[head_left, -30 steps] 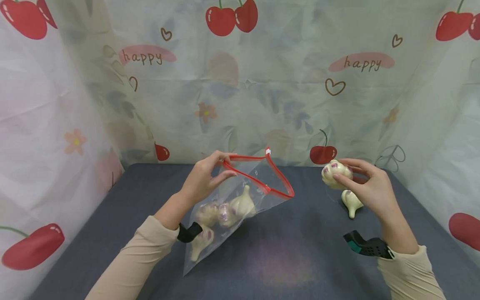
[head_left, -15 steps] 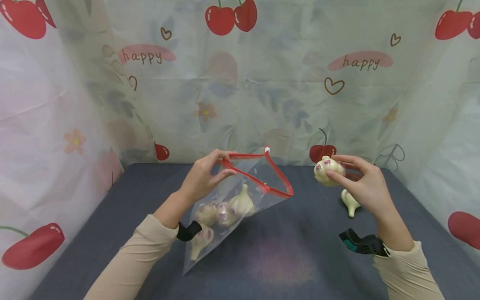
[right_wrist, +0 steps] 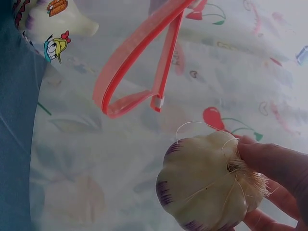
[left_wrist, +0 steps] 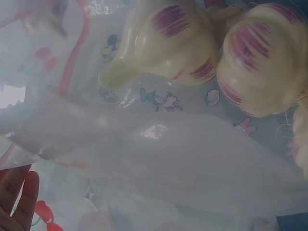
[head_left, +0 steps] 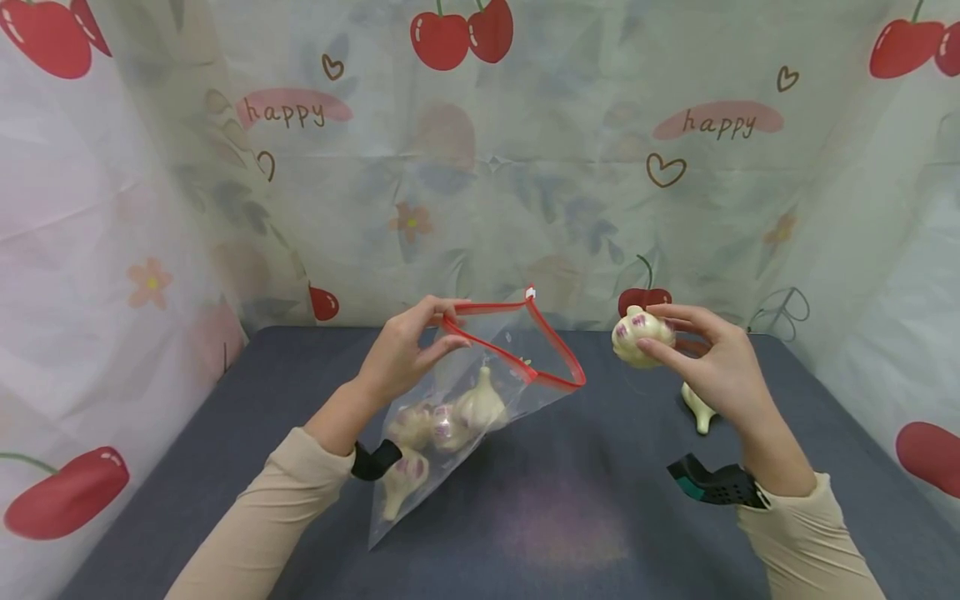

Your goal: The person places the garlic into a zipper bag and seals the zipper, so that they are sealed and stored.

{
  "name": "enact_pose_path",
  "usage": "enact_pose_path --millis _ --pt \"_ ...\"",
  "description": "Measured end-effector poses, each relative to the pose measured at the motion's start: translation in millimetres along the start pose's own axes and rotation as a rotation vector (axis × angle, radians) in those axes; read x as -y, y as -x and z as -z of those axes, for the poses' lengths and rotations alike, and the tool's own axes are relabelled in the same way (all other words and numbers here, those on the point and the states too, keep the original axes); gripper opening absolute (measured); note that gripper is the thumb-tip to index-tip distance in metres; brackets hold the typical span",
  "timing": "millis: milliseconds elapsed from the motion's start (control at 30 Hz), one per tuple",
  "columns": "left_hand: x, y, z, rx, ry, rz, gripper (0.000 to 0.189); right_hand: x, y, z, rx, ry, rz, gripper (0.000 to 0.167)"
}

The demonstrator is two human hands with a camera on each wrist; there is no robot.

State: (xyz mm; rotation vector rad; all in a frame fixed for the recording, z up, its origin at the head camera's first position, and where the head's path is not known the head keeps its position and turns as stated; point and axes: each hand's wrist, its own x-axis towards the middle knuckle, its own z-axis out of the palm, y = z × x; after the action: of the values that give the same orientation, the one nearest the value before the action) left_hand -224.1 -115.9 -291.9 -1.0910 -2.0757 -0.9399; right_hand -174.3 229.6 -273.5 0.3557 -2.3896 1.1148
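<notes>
My left hand pinches the red-zippered rim of a clear zip bag, whose mouth gapes toward the right. Several garlic bulbs lie inside it; two of these garlic bulbs show up close in the left wrist view. Right of the bag, in the air, my right hand grips another garlic bulb between thumb and fingers. Its root tuft faces the thumb in the right wrist view, with the bag's red zipper nearby. A loose garlic bulb lies on the table, partly behind the right hand.
The dark table reaches back to a patterned cloth that also hangs at both sides. A white slider sits on the zipper's far corner. Dark straps are worn on both wrists.
My right hand has moved left with the garlic bulb, slightly upward, closer to the bag's mouth. The left hand and bag have risen a touch, otherwise staying nearly still.
</notes>
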Motion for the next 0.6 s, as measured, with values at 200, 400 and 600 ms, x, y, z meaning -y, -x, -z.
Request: enact_pose_path --millis 200,400,600 --pt "0.6 -0.6 -0.4 -0.001 0.006 -0.004 0.032 6.1 -1.9 -5.1 0.012 -0.052 0.033 0.038" --pt "0.3 -1.4 -1.8 -0.001 0.002 -0.003 0.032 11.1 -3.7 -10.3 0.037 -0.089 0.076 0.037" --pt "1.0 -1.9 -4.0 -0.005 -0.007 -0.012 0.031 12.6 -6.6 -17.2 0.063 -0.150 0.113 0.036"
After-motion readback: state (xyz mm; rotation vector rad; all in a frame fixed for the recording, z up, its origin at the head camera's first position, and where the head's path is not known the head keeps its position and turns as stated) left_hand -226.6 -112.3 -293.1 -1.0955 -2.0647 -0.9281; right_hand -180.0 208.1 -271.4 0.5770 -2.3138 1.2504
